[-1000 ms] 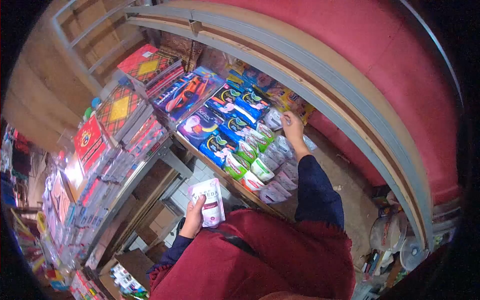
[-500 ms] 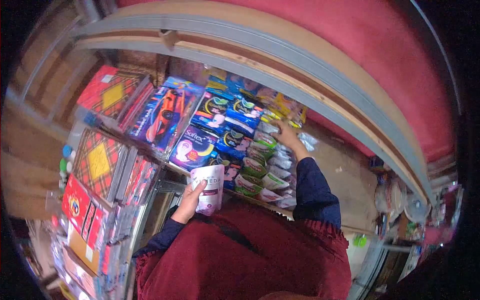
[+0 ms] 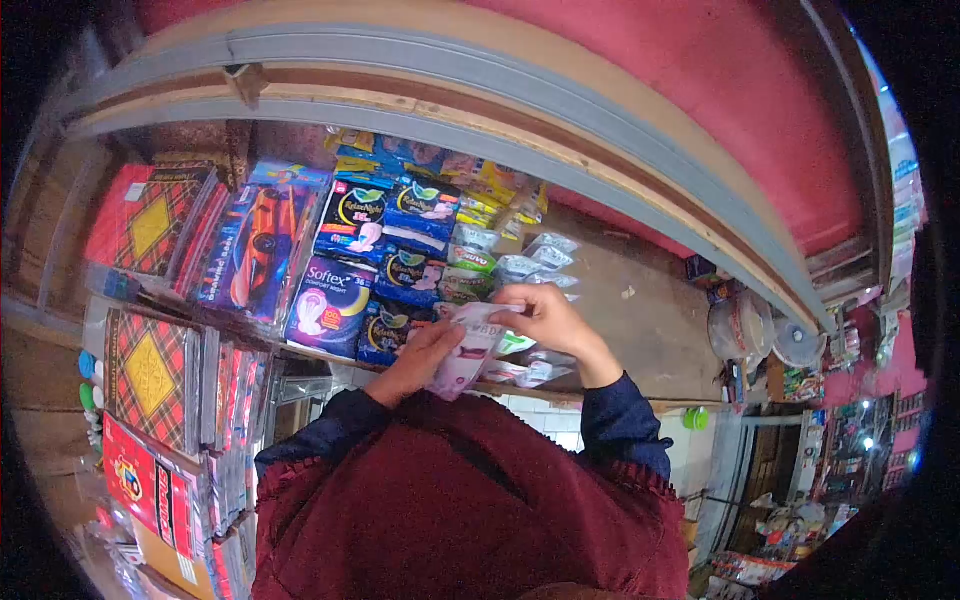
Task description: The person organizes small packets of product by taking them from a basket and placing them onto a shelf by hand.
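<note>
A pink and white sanitary pad packet (image 3: 468, 350) is held in front of my chest by both hands. My left hand (image 3: 420, 358) grips its lower left side. My right hand (image 3: 543, 317) grips its upper right edge, fingers curled over the top. Just beyond the hands lies a shelf display of pad packs: dark blue ones (image 3: 398, 215), a purple Softex pack (image 3: 328, 305) and small green and white packets (image 3: 500, 265). My dark blue sleeves and maroon shawl (image 3: 470, 500) fill the lower frame.
Tartan-patterned boxes (image 3: 148, 225) and an orange toy car box (image 3: 258, 250) stack up on the left. A bare wooden counter (image 3: 640, 320) runs to the right, with tubs (image 3: 745, 325) at its end. A grey door frame (image 3: 520, 110) arches overhead.
My right hand has come back from the packets on the shelf and joined my left hand on the pink packet. The view has swung to the right.
</note>
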